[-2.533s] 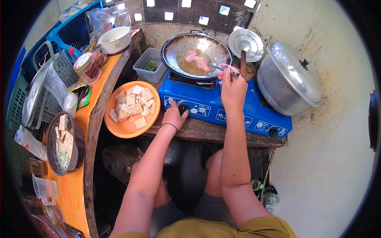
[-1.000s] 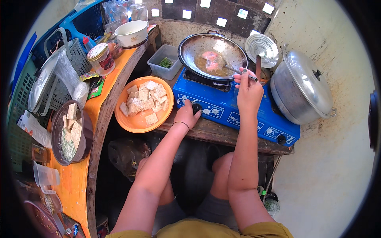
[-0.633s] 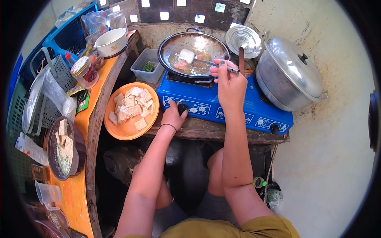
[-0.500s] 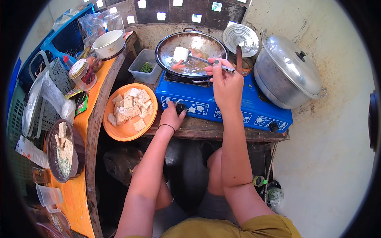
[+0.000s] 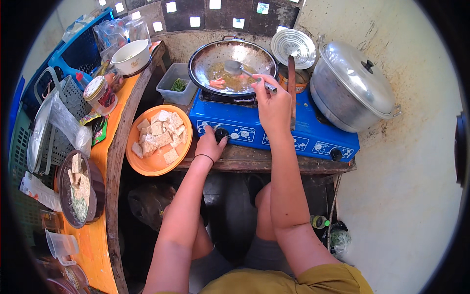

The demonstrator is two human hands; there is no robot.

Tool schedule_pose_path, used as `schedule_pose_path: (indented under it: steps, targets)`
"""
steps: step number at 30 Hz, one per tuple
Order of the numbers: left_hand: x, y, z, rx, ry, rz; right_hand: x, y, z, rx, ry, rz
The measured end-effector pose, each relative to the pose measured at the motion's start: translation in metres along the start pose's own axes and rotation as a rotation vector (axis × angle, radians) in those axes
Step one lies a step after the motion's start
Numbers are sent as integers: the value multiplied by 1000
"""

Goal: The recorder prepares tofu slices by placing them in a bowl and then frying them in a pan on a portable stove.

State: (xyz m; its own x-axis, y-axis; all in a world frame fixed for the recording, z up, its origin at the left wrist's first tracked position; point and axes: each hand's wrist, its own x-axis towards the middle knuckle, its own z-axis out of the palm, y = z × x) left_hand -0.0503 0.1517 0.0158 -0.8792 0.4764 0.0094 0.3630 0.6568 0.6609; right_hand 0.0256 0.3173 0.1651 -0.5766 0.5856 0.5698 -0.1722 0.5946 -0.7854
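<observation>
My right hand [image 5: 273,105] grips the handle of a metal ladle [image 5: 234,67], whose head is down in a dark wok [image 5: 198,56]. Shiny oil lies in the wok with a few pinkish pieces [image 5: 217,83], perhaps cut sausage, near the ladle. The wok stands on the left burner of a blue gas stove [image 5: 306,125]. At the stove's front, my left hand [image 5: 210,144] has its thumb and fingers around the black knob [image 5: 222,133]. Just left of that hand, an orange plate [image 5: 142,164] holds several pale, flour-dusted pieces, which look like tempeh.
A lidded aluminium pot [image 5: 342,93] sits at the stove's right. Behind it leans a perforated steamer plate [image 5: 293,46]. A clear tub [image 5: 169,88] with green vegetables stands beside the wok. The orange side table [image 5: 93,245] carries a brown bowl [image 5: 98,181], jars and baskets.
The ladle head has turned and moved slightly right, lower into the oil; its bright side no longer faces up. My left hand stays at the knob.
</observation>
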Motion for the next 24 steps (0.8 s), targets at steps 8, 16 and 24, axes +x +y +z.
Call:
schedule_pose_path:
  steps: [8, 16, 24]
  targets:
    - [0, -2, 4, 15, 45, 24, 7, 21, -5, -104, 142, 11]
    - [1, -1, 5, 15, 39, 13, 6, 24, -3, -86, 116, 27]
    - [0, -1, 1, 3, 18, 0, 1, -4, -5, 74, 43, 110]
